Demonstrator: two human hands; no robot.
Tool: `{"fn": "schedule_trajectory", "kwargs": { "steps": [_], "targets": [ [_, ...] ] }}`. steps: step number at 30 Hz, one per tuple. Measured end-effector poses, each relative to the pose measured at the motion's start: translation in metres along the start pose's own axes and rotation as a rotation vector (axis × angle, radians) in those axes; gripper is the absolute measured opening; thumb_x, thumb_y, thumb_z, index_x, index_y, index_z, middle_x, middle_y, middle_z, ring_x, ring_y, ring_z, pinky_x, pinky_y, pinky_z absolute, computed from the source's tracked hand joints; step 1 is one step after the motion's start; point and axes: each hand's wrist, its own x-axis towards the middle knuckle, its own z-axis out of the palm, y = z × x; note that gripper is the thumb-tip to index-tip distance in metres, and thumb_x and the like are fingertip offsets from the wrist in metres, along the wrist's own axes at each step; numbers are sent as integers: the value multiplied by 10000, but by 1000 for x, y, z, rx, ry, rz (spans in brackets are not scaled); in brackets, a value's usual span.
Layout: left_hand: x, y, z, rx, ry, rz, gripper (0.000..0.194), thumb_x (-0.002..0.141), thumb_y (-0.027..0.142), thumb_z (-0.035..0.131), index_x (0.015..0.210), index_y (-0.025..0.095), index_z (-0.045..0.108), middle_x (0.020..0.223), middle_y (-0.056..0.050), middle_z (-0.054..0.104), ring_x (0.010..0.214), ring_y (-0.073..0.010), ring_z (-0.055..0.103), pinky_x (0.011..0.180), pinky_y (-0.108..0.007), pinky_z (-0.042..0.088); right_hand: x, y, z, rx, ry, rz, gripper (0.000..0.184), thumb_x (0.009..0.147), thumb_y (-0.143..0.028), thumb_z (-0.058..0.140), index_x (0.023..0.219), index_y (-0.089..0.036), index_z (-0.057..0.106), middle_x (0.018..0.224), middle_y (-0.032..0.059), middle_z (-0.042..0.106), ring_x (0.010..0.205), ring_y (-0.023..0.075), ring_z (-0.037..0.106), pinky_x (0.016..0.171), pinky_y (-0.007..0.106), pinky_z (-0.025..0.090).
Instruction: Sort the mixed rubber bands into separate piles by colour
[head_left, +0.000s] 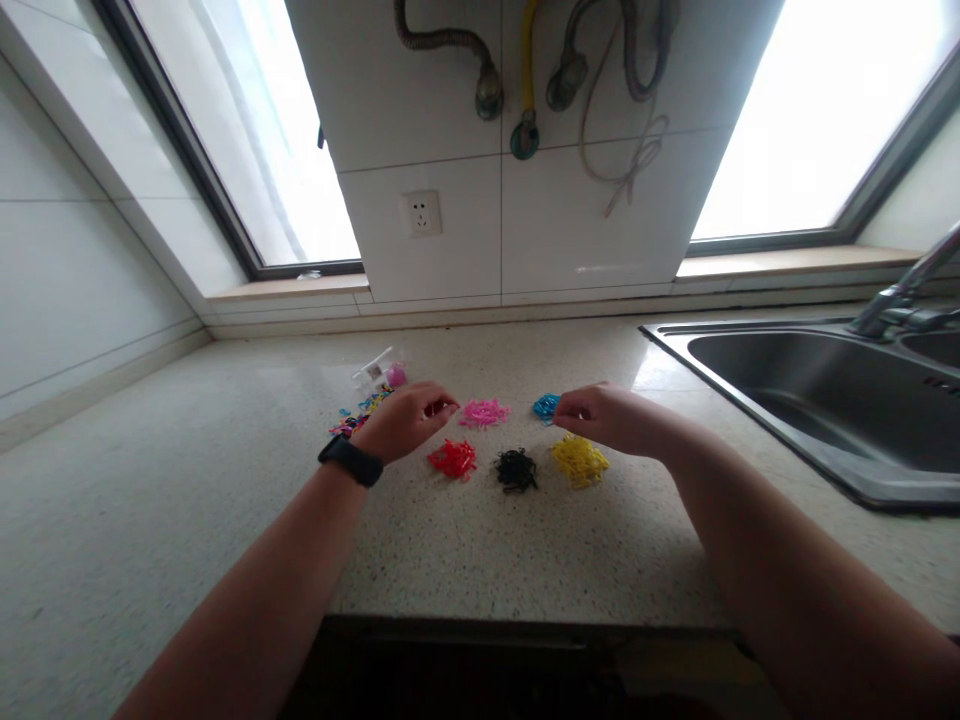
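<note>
My left hand (409, 420), with a dark band on its wrist, is held over the counter just left of a pile of small thin pink pieces (485, 412). Its thumb and fingertips are pinched together; anything between them is too small to make out. At the edge of a blue pile (545, 406) is my right hand (596, 412), its fingers closed and pointing down, their contents hidden. Nearer to me lie a red pile (453, 459), a black pile (516, 469) and a yellow pile (580, 461). Mixed coloured pieces (349, 424) are partly covered by my left hand.
A clear plastic bag (377, 369) with a pink round item lies behind the mixed pieces on the speckled counter (465, 560). To the right is a steel sink (810, 400) with a faucet (900, 300). A wall socket (422, 213) and hoses are on the tiled wall behind.
</note>
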Motion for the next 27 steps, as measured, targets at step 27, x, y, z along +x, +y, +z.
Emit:
{"fn": "schedule_trajectory", "kwargs": {
  "steps": [27],
  "targets": [
    [-20,-57,-27,-243,652,-457,455,970,463,413,750,169,683,568,7,485,544,-146,469,536,-268,373,47,-86,0,48,97,-212,212,924,-323,597,960,-200,767,804,32,738,688,135,602,631,262,370]
  ]
}}
